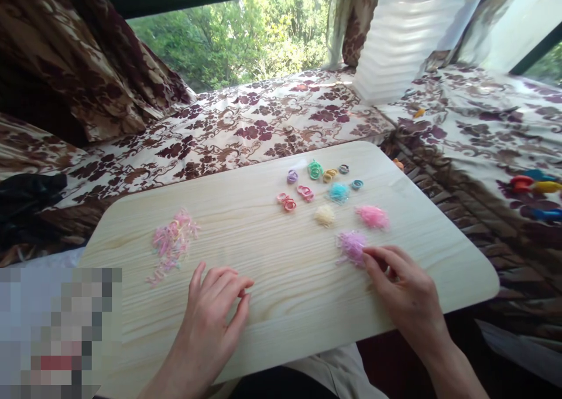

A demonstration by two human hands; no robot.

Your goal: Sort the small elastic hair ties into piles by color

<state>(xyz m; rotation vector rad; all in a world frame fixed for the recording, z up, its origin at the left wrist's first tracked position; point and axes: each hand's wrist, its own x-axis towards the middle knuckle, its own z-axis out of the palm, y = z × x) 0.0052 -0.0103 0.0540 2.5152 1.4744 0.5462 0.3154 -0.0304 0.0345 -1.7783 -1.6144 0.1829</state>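
My right hand [399, 279] is closed in a pinch at the right edge of a purple pile [351, 246] of small bands; anything between its fingertips is too small to make out. My left hand [217, 305] rests near the front of the pale wooden table [281, 264], fingers apart and holding nothing. Left of it lies a mixed, mostly pink pile [173, 238]. Beyond the purple pile are a pink pile [372, 217], a cream pile [325, 215] and a light blue pile [338, 193].
Small rings in green [315, 169], red [287, 201] and other colours lie toward the table's back. Floral cloth [254, 123] covers the surface behind, with a white stack [395, 41] on it. Colourful objects [522, 183] sit at the far right.
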